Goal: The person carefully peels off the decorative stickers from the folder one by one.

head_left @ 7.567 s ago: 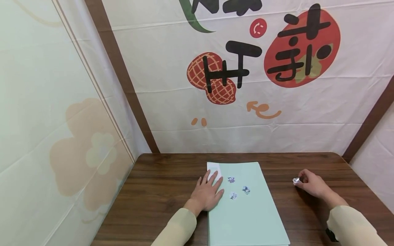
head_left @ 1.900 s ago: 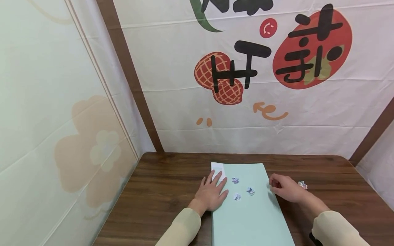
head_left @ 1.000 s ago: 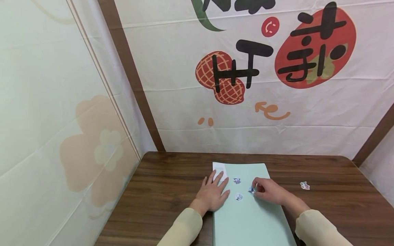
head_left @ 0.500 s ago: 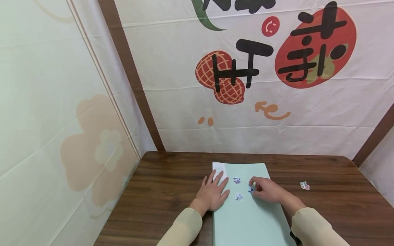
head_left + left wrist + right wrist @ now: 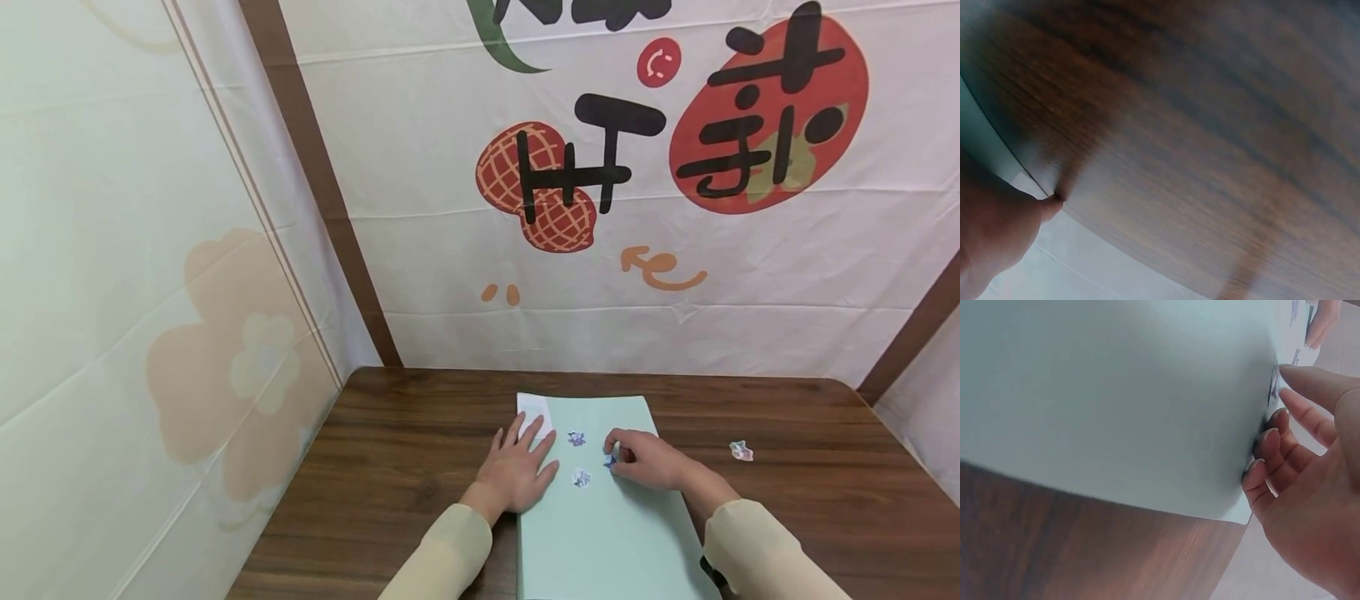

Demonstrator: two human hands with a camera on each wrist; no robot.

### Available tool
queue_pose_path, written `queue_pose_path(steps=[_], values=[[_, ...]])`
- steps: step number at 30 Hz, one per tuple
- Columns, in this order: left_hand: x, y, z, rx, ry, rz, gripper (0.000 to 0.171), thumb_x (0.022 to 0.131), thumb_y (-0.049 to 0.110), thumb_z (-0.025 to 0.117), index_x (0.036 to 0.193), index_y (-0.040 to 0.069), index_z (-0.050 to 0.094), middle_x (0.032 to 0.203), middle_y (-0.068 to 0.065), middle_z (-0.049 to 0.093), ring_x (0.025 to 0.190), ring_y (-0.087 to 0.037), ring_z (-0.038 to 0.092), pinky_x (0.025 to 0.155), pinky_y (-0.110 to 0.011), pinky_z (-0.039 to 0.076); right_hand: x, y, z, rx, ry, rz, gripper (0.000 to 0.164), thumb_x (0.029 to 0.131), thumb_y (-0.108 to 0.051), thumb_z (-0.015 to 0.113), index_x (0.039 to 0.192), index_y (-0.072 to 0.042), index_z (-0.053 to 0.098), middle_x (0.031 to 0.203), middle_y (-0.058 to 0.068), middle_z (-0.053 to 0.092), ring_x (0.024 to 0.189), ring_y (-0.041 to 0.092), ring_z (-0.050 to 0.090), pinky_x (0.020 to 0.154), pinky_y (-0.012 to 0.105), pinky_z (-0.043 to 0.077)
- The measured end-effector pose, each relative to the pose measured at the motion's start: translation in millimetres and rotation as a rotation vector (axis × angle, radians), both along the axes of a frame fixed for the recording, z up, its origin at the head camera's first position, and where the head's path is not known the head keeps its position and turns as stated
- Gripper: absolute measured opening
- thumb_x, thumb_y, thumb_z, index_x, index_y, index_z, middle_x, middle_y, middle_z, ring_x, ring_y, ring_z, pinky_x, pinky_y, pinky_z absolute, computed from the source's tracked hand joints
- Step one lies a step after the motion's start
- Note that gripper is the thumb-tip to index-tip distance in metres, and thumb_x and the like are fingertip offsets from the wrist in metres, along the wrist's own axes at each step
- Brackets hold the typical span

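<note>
My left hand lies with its fingers spread on the upper left part of a pale green folder, over a white label at the folder's corner. Between the thumb and index finger of my right hand, a small blue-and-white sticker is pinched against the folder. In the right wrist view that sticker shows edge-on at the fingertips, while the other fingers are bent. Two more small stickers lie on the folder: an upper one and a lower one.
A reddish-white sticker lies on the dark wooden table, right of the folder. Behind the table's far edge hangs a printed white cloth, and another cloth covers the left side.
The right hand, earlier holding a shiny sticker over the table's right side, came left past the reddish-white sticker onto the folder. It has nudged the blue-and-white sticker slightly left. The left hand stays put.
</note>
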State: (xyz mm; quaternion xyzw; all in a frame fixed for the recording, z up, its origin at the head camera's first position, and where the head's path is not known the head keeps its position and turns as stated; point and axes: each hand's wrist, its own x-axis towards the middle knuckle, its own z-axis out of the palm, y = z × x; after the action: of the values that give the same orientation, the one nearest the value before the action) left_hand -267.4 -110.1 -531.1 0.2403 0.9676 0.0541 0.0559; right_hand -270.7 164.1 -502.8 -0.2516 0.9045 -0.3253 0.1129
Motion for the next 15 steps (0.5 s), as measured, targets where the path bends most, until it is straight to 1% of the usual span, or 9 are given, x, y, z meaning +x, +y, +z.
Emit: queue_pose_path(steps=[5, 7, 11, 15], values=[[1.2, 0.1, 1.1, 0.005, 0.001, 0.000, 0.061, 0.107, 0.057, 0.026, 0.162, 0.029, 0.033, 0.172, 0.001, 0.016, 0.158, -0.030, 0.007, 0.121, -0.061, 0.021, 0.5, -1.2, 1.2, -0.015, -0.018, -0.009, 0.015, 0.095, -0.007, 0.070, 0.107, -0.008, 0.061, 0.077, -0.002, 0.053, 0.068, 0.009, 0.046, 0.060, 0.026, 0.039], [1.1, 0.1, 0.9, 0.001, -0.005, 0.001, 0.062, 0.107, 0.058, 0.024, 0.162, 0.030, 0.031, 0.172, 0.002, 0.014, 0.159, -0.030, 0.005, 0.122, -0.060, 0.020, 0.3, -1.2, 1.1, -0.014, -0.019, -0.009, 0.015, 0.095, -0.007, 0.070, 0.107, -0.009, 0.061, 0.078, -0.002, 0.053, 0.068, 0.010, 0.046, 0.060, 0.026, 0.039], [0.4, 0.0, 1.3, -0.001, 0.001, 0.000, 0.062, 0.107, 0.059, 0.024, 0.162, 0.031, 0.032, 0.172, 0.002, 0.016, 0.158, -0.030, 0.006, 0.121, -0.060, 0.022, -0.3, -1.4, 1.5, 0.002, -0.021, -0.007, 0.015, 0.096, -0.008, 0.069, 0.107, -0.009, 0.060, 0.078, -0.003, 0.052, 0.069, 0.010, 0.047, 0.061, 0.026, 0.039], [-0.7, -0.1, -0.4, -0.007, -0.011, 0.001, 0.063, 0.107, 0.060, 0.023, 0.163, 0.032, 0.030, 0.172, 0.003, 0.013, 0.159, -0.029, 0.004, 0.122, -0.060, 0.020, 0.1, -2.5, 3.1, 0.019, -0.035, -0.011, 0.015, 0.096, -0.008, 0.069, 0.108, -0.008, 0.060, 0.078, -0.003, 0.052, 0.069, 0.011, 0.047, 0.062, 0.027, 0.038]])
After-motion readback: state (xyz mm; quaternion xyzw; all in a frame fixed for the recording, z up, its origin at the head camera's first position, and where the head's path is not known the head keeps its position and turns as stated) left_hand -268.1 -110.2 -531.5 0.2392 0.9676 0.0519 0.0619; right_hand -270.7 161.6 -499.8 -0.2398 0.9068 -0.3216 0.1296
